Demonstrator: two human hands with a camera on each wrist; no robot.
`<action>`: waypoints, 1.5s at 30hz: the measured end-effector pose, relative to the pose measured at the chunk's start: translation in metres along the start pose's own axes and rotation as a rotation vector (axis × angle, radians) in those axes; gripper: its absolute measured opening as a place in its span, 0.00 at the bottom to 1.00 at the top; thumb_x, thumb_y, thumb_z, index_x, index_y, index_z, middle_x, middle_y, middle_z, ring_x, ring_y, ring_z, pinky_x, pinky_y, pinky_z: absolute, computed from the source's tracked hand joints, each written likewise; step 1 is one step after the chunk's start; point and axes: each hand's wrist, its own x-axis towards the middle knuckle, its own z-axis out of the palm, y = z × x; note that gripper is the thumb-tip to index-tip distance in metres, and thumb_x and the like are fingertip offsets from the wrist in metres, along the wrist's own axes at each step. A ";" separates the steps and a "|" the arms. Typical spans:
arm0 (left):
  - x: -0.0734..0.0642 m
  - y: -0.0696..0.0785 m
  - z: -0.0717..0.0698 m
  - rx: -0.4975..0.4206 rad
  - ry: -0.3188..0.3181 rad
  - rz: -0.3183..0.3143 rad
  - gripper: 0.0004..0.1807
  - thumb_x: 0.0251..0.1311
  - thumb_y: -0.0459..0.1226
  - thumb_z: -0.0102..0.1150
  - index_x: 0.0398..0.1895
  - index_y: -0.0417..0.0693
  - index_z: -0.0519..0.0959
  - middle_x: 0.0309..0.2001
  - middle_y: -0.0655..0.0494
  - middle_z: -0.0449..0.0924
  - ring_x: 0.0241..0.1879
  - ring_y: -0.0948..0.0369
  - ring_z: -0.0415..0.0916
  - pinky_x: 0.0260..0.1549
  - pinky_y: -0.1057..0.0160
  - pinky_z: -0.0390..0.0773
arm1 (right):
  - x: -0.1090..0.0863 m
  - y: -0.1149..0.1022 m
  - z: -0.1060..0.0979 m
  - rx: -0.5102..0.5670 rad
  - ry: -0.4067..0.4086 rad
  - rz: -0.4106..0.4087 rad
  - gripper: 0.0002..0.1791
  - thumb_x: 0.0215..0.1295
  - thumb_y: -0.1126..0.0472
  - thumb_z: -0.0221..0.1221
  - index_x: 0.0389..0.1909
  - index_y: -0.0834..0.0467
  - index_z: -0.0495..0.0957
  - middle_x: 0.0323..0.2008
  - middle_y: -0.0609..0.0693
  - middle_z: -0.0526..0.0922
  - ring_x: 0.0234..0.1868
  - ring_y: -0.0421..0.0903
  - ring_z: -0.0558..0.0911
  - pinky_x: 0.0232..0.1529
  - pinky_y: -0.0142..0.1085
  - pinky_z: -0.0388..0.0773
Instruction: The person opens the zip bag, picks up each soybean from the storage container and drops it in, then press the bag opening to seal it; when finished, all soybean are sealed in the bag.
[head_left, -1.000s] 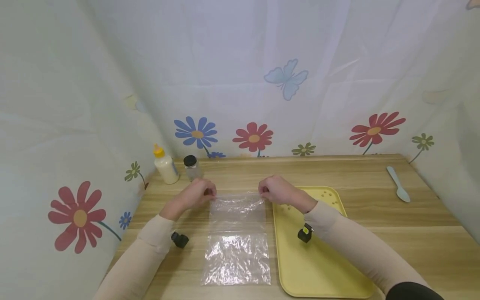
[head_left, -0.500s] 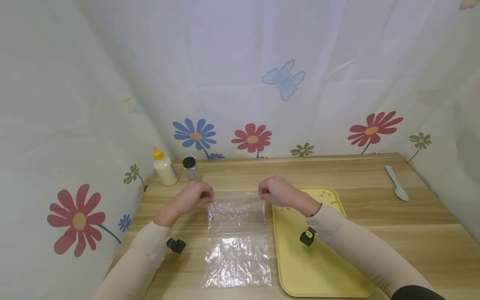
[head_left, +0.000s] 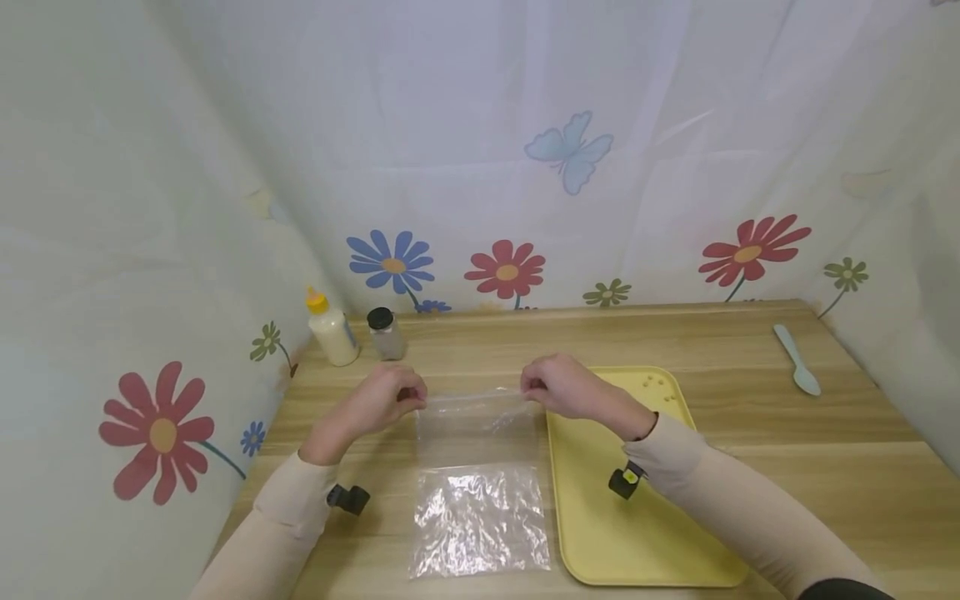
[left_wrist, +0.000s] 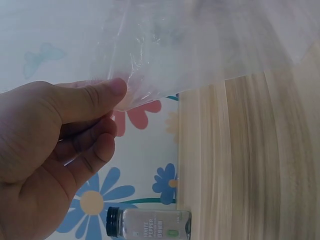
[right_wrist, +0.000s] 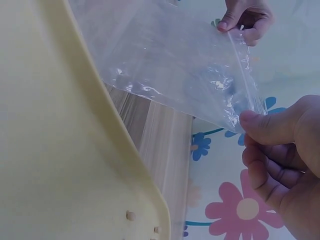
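Note:
A clear plastic zip bag (head_left: 480,508) stretches between both hands, its zip edge raised off the table and its lower part toward the person. My left hand (head_left: 384,398) pinches one top corner between thumb and fingers; the left wrist view shows the thumb (left_wrist: 117,87) pressed on the film. My right hand (head_left: 566,387) pinches the other top corner, and in the right wrist view its thumb (right_wrist: 252,120) lies on the bag (right_wrist: 175,65) just by the zip strip. The bag looks flat, with nothing seen inside it.
Right of the bag lies a yellow tray (head_left: 637,533) with several small pale pieces (head_left: 660,385) at its far end. Behind the left hand stand a white bottle with a yellow cap (head_left: 333,333) and a white pepper jar (head_left: 386,337). A pale spoon (head_left: 797,360) rests far right.
The bag's upper part has risen and tautened between the hands, so the shine there has faded. Both forearms have shifted slightly outward; both corners stay pinched.

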 end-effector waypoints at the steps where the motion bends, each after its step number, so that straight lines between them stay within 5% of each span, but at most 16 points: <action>1: 0.000 0.001 -0.001 0.001 0.002 0.003 0.06 0.50 0.30 0.71 0.26 0.48 0.82 0.27 0.61 0.80 0.28 0.68 0.74 0.28 0.71 0.78 | -0.001 -0.001 -0.001 0.001 0.004 -0.004 0.02 0.63 0.64 0.63 0.31 0.57 0.82 0.28 0.44 0.83 0.26 0.34 0.75 0.29 0.25 0.76; 12: -0.009 0.017 -0.005 -0.004 -0.003 -0.018 0.06 0.50 0.31 0.71 0.28 0.49 0.83 0.28 0.62 0.80 0.28 0.69 0.74 0.28 0.72 0.78 | -0.015 -0.016 -0.009 0.030 0.001 0.001 0.02 0.62 0.64 0.63 0.33 0.58 0.84 0.30 0.46 0.83 0.27 0.35 0.75 0.28 0.24 0.76; 29: -0.024 0.037 -0.002 -0.031 0.038 -0.002 0.04 0.52 0.31 0.69 0.30 0.46 0.84 0.30 0.61 0.81 0.30 0.68 0.78 0.31 0.73 0.80 | -0.037 -0.020 -0.007 0.016 0.056 -0.107 0.02 0.63 0.63 0.62 0.31 0.54 0.82 0.27 0.40 0.80 0.27 0.33 0.73 0.28 0.26 0.74; 45: -0.028 0.047 -0.001 -0.078 0.082 0.058 0.02 0.55 0.31 0.67 0.31 0.46 0.85 0.30 0.59 0.82 0.30 0.67 0.78 0.30 0.73 0.80 | -0.046 -0.027 -0.017 0.010 0.032 -0.187 0.04 0.61 0.58 0.65 0.34 0.54 0.82 0.29 0.42 0.79 0.30 0.39 0.77 0.31 0.26 0.75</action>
